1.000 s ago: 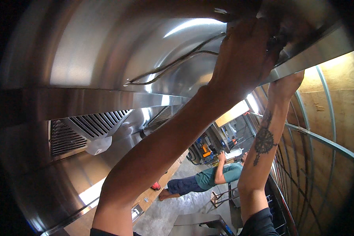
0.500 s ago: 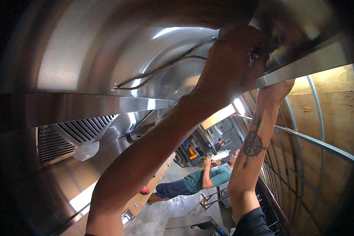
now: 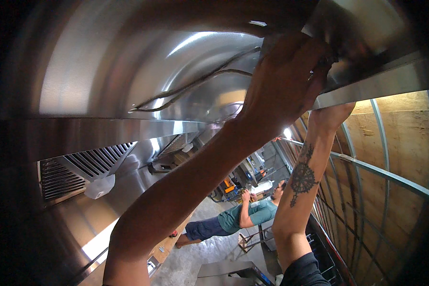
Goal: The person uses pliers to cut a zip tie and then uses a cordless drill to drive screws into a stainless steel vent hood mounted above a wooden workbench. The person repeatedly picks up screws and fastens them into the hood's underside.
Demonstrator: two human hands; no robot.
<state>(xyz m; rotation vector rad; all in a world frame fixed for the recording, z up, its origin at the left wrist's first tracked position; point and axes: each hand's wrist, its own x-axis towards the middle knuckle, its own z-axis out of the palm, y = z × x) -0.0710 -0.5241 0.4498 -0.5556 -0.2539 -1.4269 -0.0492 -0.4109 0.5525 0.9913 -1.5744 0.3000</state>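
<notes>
Both arms reach up to a stainless steel hood (image 3: 66,81). My left hand (image 3: 291,71) is raised against its shaded inner side, fingers bent and closed; a small glint shows at them, but what they hold is too dark to name. Just below it, my right hand (image 3: 333,116) is at the hood's metal lip (image 3: 376,78), its fingers hidden behind that edge. Left of my left hand, two strands of brown cable (image 3: 195,85) run along the shiny steel.
Slatted metal filters (image 3: 100,159) and a translucent cup (image 3: 100,186) sit at the left. Below, a person in a green shirt (image 3: 248,214) stands on the concrete floor (image 3: 214,248) beside a wooden bench (image 3: 169,238). Wood panels with metal studs (image 3: 386,176) line the right side.
My left hand has shifted slightly right, its fingers now covering most of the small metallic piece seen before. My right hand stays at the lip. The whole view has shifted a little.
</notes>
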